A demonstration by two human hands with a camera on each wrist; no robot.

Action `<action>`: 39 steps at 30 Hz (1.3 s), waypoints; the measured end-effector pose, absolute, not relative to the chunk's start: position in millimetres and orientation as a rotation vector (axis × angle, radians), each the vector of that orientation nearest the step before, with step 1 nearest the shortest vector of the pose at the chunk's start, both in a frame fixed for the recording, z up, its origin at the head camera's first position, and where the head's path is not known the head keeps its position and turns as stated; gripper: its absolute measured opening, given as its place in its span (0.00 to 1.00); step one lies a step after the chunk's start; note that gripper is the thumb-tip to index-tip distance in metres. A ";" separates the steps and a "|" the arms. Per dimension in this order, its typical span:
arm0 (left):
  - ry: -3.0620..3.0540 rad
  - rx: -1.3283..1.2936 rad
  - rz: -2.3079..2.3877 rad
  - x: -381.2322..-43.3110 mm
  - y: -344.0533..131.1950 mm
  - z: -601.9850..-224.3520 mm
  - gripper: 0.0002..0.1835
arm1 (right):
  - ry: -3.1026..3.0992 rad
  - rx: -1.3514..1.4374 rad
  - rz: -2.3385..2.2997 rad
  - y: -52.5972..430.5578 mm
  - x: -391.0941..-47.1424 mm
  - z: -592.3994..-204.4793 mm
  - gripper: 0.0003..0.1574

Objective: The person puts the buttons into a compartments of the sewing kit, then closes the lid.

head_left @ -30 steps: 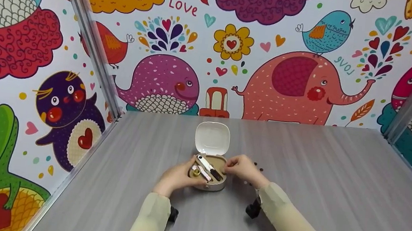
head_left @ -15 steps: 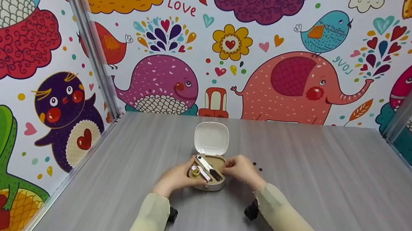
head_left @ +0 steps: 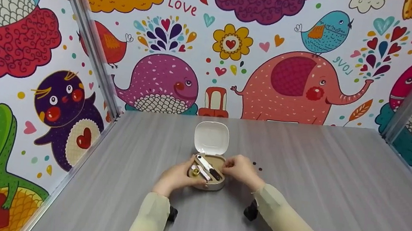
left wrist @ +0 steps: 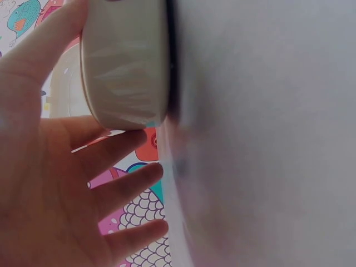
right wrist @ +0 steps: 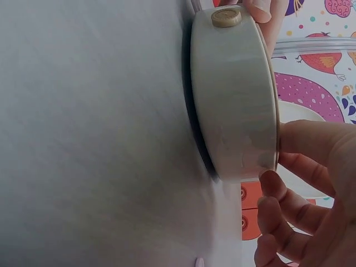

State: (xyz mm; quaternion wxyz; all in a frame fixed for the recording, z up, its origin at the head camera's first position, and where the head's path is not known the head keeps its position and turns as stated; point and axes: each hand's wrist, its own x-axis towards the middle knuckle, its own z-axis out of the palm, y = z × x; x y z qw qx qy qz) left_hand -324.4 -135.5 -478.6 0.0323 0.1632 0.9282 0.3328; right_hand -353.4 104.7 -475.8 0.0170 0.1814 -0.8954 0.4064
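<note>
A small cream case (head_left: 214, 186) stands on the table with its white lid (head_left: 212, 138) raised at the back. My left hand (head_left: 175, 178) grips the case from the left, the thumb along the front and fingers round the far side. Inside lie a slim white-and-black tool (head_left: 208, 167), a pink-and-white piece (head_left: 204, 174) and a round gold piece (head_left: 195, 172). My right hand (head_left: 241, 170) is at the right rim, its fingers bent, thumb at the edge. In the right wrist view a knuckle overlaps the outer wall (right wrist: 239, 105); I cannot tell whether the fingertips hold anything.
Two small dark bits (head_left: 257, 166) lie on the grey table (head_left: 301, 161) just beyond my right hand. A round gold-brown button (right wrist: 226, 17) sits on the front of the case. Patterned panels (head_left: 221, 47) close off the back and sides.
My right hand has shifted slightly left, further over the rim of the case. The left hand and the case stay where they were, and the contents lie the same.
</note>
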 end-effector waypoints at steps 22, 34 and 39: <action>2.881 0.492 0.972 -327.7 -133.5 -476.0 0.58 | -2.633 0.374 1.565 163.1 -359.8 -467.0 0.09; 2.879 0.472 0.955 -326.4 -136.4 -478.1 0.59 | -2.579 0.218 1.655 196.9 -364.4 -483.4 0.11; 2.888 0.489 0.966 -326.2 -135.1 -478.0 0.59 | -2.566 0.151 1.649 204.1 -366.4 -490.2 0.10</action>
